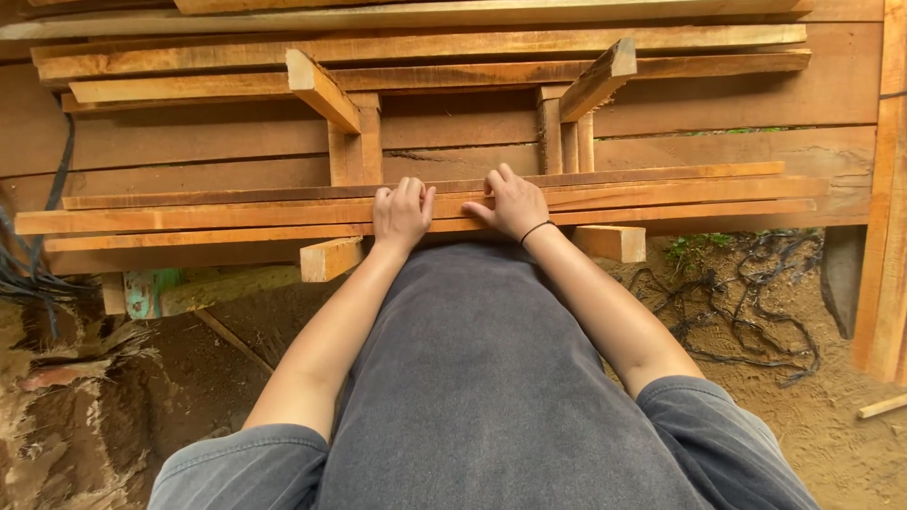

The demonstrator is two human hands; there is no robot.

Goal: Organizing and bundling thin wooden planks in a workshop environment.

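Several long orange-brown wooden slats (236, 215) lie side by side on a lower rack in front of me. My left hand (402, 213) rests on the nearest slats with its fingers curled over them. My right hand (515, 202), a dark band at its wrist, lies flat on the same slats a little to the right, fingers spread. Both arms reach forward past my grey shirt.
Two short wooden brackets (331, 258) (609, 242) stick out under the slats. An upper rack (321, 90) carries more slats against a plank wall. Tangled black cables (746, 302) lie on the sandy ground at right; a wooden post (883, 236) stands far right.
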